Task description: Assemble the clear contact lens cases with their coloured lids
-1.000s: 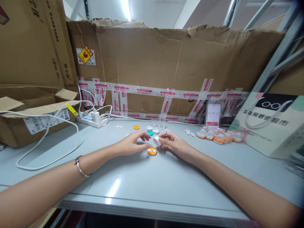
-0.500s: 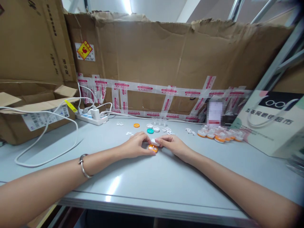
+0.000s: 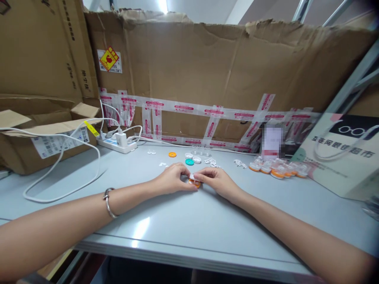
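Note:
My left hand point(image 3: 174, 179) rests on the grey table with its thumb and forefinger around an orange ring-shaped part point(image 3: 194, 184) that has white pieces inside. My right hand point(image 3: 213, 180) pinches a small white part point(image 3: 192, 177) directly above the orange one, and its fingertips partly cover both. Just behind the hands lie a teal ring point(image 3: 189, 162), white round caps point(image 3: 196, 159) and small white pieces point(image 3: 211, 162). Another orange ring point(image 3: 172, 154) sits a little to the left of these.
Several clear-and-orange assembled pieces point(image 3: 277, 172) stand at right beside a paper bag point(image 3: 340, 157). A power strip point(image 3: 118, 146), white cables and an open cardboard box point(image 3: 44, 142) occupy the left. A large taped carton point(image 3: 183, 67) stands behind.
My right hand has lowered the white part closer onto the orange one, covering more of it. The camera view has shifted slightly, so the scene sits a little farther right.

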Demonstrator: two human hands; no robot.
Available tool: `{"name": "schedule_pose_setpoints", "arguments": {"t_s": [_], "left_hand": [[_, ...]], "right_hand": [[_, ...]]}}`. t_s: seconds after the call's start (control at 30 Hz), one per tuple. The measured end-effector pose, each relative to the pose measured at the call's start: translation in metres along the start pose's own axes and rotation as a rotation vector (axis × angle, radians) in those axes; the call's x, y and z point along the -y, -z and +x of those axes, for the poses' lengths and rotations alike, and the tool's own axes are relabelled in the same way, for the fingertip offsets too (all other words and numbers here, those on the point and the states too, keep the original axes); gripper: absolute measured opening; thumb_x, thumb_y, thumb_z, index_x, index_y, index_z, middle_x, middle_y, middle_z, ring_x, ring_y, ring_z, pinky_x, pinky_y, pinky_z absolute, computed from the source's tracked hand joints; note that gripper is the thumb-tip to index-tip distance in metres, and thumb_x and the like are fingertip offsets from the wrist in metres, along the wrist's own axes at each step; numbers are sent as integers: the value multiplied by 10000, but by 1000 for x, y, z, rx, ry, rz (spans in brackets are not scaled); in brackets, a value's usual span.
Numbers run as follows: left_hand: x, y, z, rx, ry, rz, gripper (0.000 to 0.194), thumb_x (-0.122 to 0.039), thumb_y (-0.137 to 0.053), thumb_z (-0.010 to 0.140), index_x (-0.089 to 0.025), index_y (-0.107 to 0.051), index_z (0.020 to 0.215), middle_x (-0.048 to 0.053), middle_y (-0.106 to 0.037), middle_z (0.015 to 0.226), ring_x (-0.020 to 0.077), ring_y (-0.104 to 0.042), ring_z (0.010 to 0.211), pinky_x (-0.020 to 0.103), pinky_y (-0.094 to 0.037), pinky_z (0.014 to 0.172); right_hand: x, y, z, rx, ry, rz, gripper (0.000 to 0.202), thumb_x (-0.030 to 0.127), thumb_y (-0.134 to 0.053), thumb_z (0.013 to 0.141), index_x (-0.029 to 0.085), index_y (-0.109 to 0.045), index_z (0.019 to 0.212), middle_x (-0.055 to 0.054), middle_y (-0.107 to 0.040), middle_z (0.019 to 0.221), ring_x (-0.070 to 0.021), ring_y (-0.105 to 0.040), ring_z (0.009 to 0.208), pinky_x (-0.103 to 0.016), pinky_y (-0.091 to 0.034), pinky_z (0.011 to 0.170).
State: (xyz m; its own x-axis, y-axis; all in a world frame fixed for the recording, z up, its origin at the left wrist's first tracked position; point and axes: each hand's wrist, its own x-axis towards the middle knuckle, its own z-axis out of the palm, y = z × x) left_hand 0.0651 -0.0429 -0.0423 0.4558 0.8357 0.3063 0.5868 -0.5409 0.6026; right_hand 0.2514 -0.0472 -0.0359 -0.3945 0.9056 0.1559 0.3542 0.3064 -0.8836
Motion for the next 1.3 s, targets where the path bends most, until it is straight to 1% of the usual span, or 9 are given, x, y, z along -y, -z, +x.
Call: {"name": "schedule_pose_setpoints", "arguments": {"t_s": [0.23,0.37,0.53,0.67,0.83,0.93,1.07,1.2,1.3], "left_hand": [[-1,2,0,9,-13,-28,427,-547,-677,573,-178,-638,786,27,-601,848,195,-546,831,278,-416,743],[1,3,0,28,-18,-36,456,-552,-687,558,-183,-641,821,34,-597,884,205,-543,857,289,-417,757],[4,2,-1,47,-40,-49,383,-497,-658,614,-196,-648,850,35,-601,925,203,-549,890,287,-419,781],[5,1,-2,41,-47,-47,339,-460,-648,635,-195,-651,846,31,-607,920,197,-552,893,279,-418,794],[3,3,-3,32,-46,-30,376,-503,-639,632,-184,-644,831,36,-607,893,199,-557,866,277,-421,774],[4,3,-3,36,-50,-32,377,-497,-643,631,-183,-641,839,36,-605,902,200,-556,872,278,-418,781],[6,6,-3,74,-53,-25,342,-450,-649,637,-196,-640,866,29,-598,935,199,-547,896,273,-412,792],[5,8,-3,101,-49,-30,377,-505,-621,659,-192,-631,870,32,-589,934,191,-545,887,266,-412,774],[3,8,-4,97,-49,-26,405,-535,-610,663,-184,-629,863,37,-587,926,188,-544,870,263,-413,753]], "right_hand": [[2,-3,-2,-11,-4,-17,292,430,-645,673,172,-698,798,-44,-700,792,-171,-626,746,-290,-469,706],[2,-3,-2,-25,-10,-40,290,429,-654,665,172,-700,790,-50,-696,800,-174,-628,748,-287,-477,693],[4,-5,-3,-65,1,-80,259,419,-665,650,194,-712,770,-46,-682,847,-179,-625,772,-285,-485,688],[4,-6,-4,-83,51,-145,240,397,-676,648,200,-714,779,-45,-663,866,-164,-606,745,-280,-475,684],[4,-7,-6,-82,95,-199,237,365,-681,653,205,-715,826,-39,-654,858,-141,-570,687,-274,-463,660],[4,-7,-6,-80,89,-188,254,351,-698,634,200,-712,838,-40,-651,856,-150,-578,711,-279,-466,667],[2,-7,-6,-61,69,-145,300,360,-721,601,188,-704,845,-39,-645,865,-154,-586,728,-283,-475,691],[2,-7,-6,-50,55,-167,290,336,-714,612,186,-695,859,-36,-642,866,-159,-582,747,-289,-469,711],[4,-6,-7,-44,71,-214,262,299,-702,626,191,-692,864,-28,-640,844,-157,-573,742,-291,-461,713]]}}
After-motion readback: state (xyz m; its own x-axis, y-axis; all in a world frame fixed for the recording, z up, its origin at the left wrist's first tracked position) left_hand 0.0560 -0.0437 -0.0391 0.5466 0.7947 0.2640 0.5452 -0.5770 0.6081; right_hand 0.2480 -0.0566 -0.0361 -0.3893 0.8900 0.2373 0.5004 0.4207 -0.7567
